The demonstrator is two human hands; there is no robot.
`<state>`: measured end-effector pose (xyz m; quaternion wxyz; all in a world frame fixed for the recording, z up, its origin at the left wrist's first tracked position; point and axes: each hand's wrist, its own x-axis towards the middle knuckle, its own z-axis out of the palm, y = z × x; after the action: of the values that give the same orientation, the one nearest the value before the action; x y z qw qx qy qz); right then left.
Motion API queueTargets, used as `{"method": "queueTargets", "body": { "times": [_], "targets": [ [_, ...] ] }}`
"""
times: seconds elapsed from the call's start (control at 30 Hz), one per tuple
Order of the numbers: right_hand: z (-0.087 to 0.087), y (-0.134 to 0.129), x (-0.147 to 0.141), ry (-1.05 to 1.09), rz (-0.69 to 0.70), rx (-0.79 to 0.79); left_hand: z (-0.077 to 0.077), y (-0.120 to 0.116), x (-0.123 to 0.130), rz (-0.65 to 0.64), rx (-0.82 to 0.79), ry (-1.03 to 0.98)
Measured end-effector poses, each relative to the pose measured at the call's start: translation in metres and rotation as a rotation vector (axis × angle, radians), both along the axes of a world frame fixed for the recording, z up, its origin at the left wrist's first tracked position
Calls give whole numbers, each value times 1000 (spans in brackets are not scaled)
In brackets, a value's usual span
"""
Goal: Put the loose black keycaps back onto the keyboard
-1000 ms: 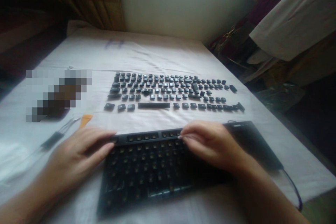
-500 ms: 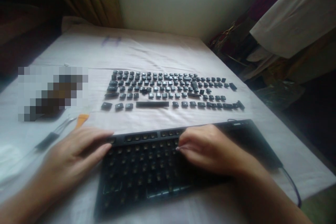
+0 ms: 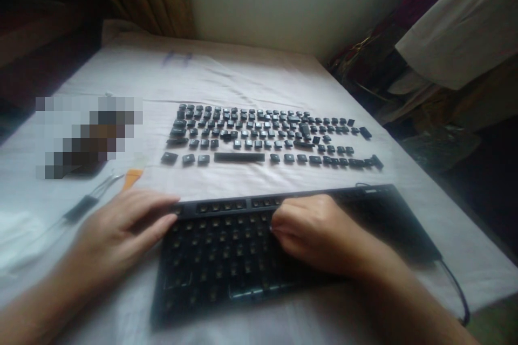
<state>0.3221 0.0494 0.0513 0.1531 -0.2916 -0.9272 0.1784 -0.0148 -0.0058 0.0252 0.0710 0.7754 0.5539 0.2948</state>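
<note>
Currently, the black keyboard (image 3: 218, 252) lies on the pale cloth (image 3: 243, 78) just in front of the person, its rows of key sockets exposed. At its far left corner is the left hand (image 3: 119, 232), thumb and forefinger parted, their tips against the board; whether they grip it, I cannot tell. The right hand (image 3: 313, 232) is clenched over the middle of the far side, closed on a small pale thing (image 3: 272, 229) too blurred to identify. Farther back, loose black keycaps (image 3: 247, 144) lie in rows, a long bar (image 3: 239, 157) in the nearest one. Near the left hand are an orange strip (image 3: 133, 177) and a dark piece (image 3: 81, 209) with thin prongs, while a cable (image 3: 455, 285) runs from the keyboard's right side
</note>
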Motion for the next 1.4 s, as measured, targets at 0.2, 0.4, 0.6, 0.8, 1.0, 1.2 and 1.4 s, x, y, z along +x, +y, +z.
{"method": "queueTargets", "body": {
  "times": [0.2,0.4,0.6,0.8,1.0,1.2,1.4],
  "targets": [
    [3,1,-2,-29,8,-25,0,1,2,6,29,3],
    [0,0,-1,-8,13,-31,1,2,3,3,17,3],
    [-2,0,-1,-26,-9,-6,-1,2,0,8,5,15],
    [2,-1,-1,-47,-11,-27,-4,0,-3,3,-7,17],
    [1,-1,-2,-45,8,-19,-2,1,0,3,-1,10],
    [-1,-2,-2,-41,-8,-14,0,1,1,5,10,-12],
    [1,-2,-2,-41,3,-23,-3,-1,-2,10,12,-10]
  ]
}}
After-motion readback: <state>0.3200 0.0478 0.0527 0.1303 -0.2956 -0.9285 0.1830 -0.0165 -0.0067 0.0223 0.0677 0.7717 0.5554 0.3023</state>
